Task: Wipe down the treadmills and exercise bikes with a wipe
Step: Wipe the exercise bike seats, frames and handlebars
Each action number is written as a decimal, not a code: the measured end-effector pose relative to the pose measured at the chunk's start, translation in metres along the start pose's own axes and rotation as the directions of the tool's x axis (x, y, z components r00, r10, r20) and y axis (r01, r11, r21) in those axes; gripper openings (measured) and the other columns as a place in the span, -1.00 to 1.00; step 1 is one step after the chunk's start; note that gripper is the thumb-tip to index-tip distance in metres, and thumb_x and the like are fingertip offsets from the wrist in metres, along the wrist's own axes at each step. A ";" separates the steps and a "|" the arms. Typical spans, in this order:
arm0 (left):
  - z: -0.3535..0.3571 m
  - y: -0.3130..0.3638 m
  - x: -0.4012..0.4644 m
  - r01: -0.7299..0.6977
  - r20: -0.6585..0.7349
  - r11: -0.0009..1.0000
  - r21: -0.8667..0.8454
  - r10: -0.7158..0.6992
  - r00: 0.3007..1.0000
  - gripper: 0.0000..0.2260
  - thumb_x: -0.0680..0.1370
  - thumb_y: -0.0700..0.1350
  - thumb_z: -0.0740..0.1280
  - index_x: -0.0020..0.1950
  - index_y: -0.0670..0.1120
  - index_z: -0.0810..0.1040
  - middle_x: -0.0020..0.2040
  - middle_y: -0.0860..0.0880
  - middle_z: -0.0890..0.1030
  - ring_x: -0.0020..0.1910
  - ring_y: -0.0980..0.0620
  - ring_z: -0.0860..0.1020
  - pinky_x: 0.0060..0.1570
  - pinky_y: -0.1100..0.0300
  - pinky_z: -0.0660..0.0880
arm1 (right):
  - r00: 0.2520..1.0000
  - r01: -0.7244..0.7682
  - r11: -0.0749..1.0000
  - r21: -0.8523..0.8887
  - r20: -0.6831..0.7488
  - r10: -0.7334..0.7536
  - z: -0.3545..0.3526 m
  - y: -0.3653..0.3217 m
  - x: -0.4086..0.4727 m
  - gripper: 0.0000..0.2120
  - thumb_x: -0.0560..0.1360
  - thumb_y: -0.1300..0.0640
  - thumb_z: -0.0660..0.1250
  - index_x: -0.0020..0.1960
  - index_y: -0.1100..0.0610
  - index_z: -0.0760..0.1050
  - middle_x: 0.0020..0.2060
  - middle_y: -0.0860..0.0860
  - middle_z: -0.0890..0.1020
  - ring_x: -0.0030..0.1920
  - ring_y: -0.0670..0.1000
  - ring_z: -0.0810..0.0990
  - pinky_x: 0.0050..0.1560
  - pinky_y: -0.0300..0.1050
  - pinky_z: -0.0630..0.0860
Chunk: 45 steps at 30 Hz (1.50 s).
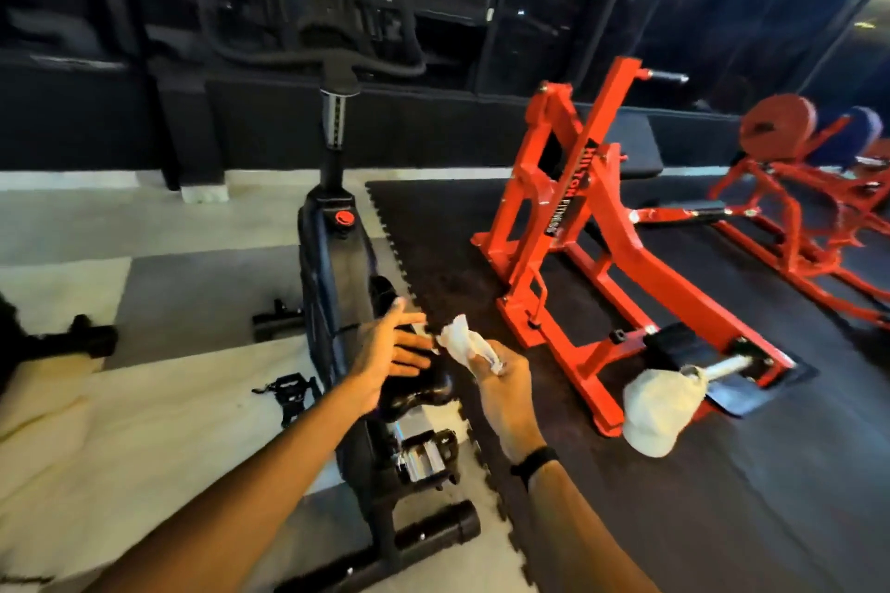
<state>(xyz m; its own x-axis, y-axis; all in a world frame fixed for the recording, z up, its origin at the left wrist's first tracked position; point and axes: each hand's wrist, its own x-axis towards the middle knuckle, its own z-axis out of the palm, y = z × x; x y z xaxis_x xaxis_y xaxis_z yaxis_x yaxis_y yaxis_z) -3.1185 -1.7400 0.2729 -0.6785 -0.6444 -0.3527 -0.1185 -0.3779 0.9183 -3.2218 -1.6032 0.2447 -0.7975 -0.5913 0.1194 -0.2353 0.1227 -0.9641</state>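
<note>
Lengthwise, the exercise bike [337,255] runs away from the person, handlebars far and black saddle [414,380] nearest. That saddle sits directly under the left hand [390,347], whose straight, spread fingers rest on its top. Just right of it, the right hand [503,380] pinches the crumpled white wipe [462,339], which touches the left fingertips beside the saddle.

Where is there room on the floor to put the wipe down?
Bare dark mat lies right of the right hand, below the white cap and the red machine. Pale floor is bare left of the exercise bike, below its pedal. It is crowded around the bike's saddle, where both hands and the wipe are.
</note>
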 end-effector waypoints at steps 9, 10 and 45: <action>-0.041 -0.058 0.039 0.000 -0.535 0.985 -0.174 -0.095 0.839 -0.64 0.71 -0.02 0.10 0.13 -0.28 0.53 -0.31 -0.19 0.61 -0.61 0.06 0.52 -0.52 0.26 0.38 | 0.987 0.021 0.996 -0.085 0.160 -0.007 0.035 0.044 0.076 -0.65 0.53 0.28 0.24 0.28 0.20 0.56 0.10 -0.02 0.58 0.15 -0.03 0.52 0.23 -0.33 0.39; -0.044 -0.063 0.041 -0.032 -0.568 0.981 -0.191 -0.084 0.819 -0.66 0.71 -0.05 0.11 0.13 -0.31 0.51 -0.24 -0.25 0.59 -0.62 0.08 0.52 -0.58 0.29 0.39 | 0.984 0.115 0.982 -0.149 0.155 -0.092 0.042 0.043 0.079 -0.62 0.55 0.36 0.22 0.34 0.21 0.52 0.20 0.00 0.56 0.24 -0.05 0.48 0.31 -0.44 0.30; 0.007 -0.108 0.037 -0.028 -0.888 0.982 -0.188 -0.158 0.432 -0.25 0.52 0.37 0.01 0.31 -0.25 0.47 -0.11 -0.04 0.63 0.06 -0.17 0.59 0.22 -0.18 0.47 | 0.090 0.994 0.075 -0.080 0.985 -0.148 0.126 0.093 0.159 -0.30 0.67 -0.21 -0.20 0.02 0.16 0.62 0.04 0.11 0.66 0.32 0.16 0.48 0.55 0.24 0.05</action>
<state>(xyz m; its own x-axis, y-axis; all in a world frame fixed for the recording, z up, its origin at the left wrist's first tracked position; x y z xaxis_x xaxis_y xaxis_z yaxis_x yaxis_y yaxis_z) -3.1364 -1.7186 0.1621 0.3697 -0.8090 -0.4570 0.0394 -0.4777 0.8776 -3.3004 -1.7863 0.1441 0.5100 -0.8565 -0.0796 -0.8548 -0.5150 0.0649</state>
